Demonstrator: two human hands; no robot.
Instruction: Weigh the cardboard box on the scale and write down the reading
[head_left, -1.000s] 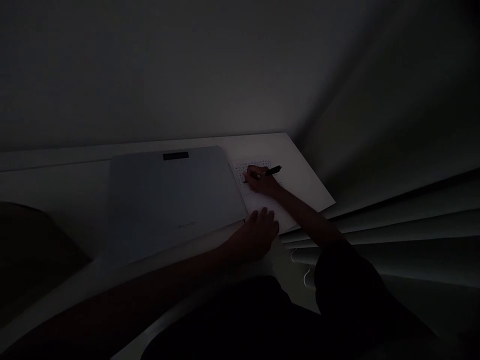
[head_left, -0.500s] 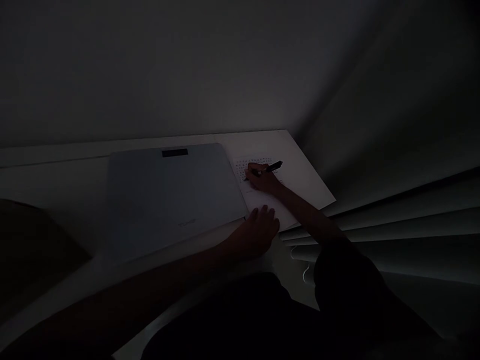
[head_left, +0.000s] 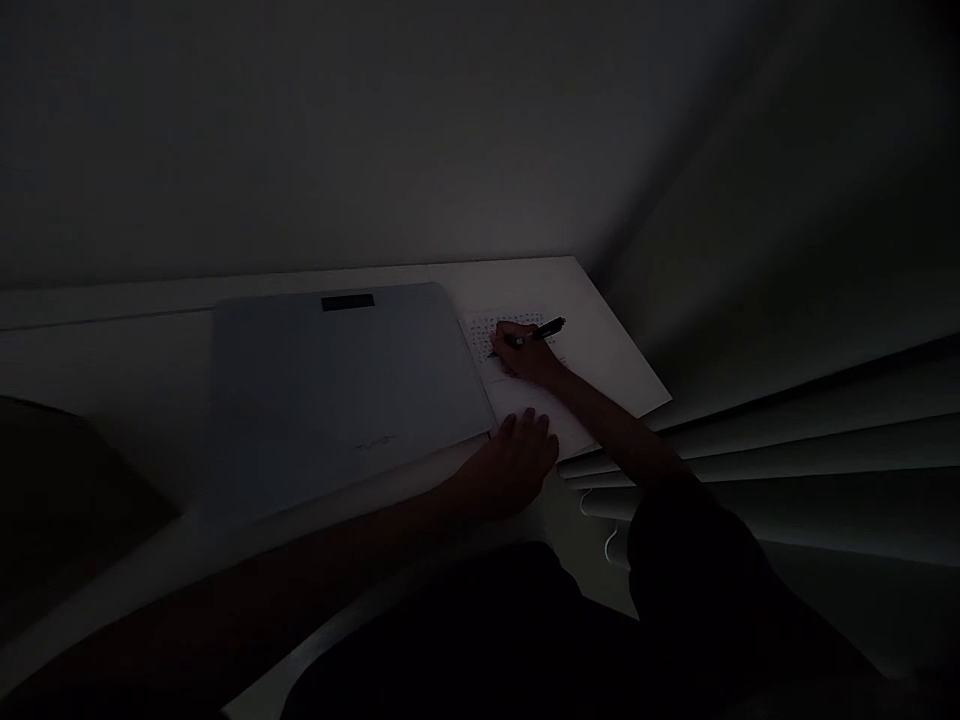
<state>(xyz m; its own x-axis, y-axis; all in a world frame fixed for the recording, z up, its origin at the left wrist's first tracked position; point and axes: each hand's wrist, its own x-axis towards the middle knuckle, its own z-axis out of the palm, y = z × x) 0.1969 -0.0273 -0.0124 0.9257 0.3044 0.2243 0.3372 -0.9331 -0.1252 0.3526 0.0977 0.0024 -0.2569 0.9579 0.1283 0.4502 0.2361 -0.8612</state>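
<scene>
A black pen (head_left: pixel 550 328) is gripped in my right hand (head_left: pixel 525 352), its tip down at the rows of small marks on a white sheet of paper (head_left: pixel 517 395). The wrist and fingers cover part of those rows. My left hand (head_left: pixel 521 455) lies open over the lower edge of the paper, fingers pointing away from me, with nothing visible in it. Just left of the paper is a flat grey-blue panel (head_left: pixel 337 380) with rounded corners and a dark strip (head_left: pixel 347 301) near its far edge; its exact kind is hard to tell in the dim light.
The white table (head_left: pixel 600 350) runs along a wall (head_left: pixel 300 130) and ends at a corner on the right. Folded curtains (head_left: pixel 810 455) hang at the right. A dark shape (head_left: pixel 75 500) I cannot identify stands at the left edge.
My right hand and the pen have shifted very slightly over the paper. My left hand stays in place, and the view has moved a little.
</scene>
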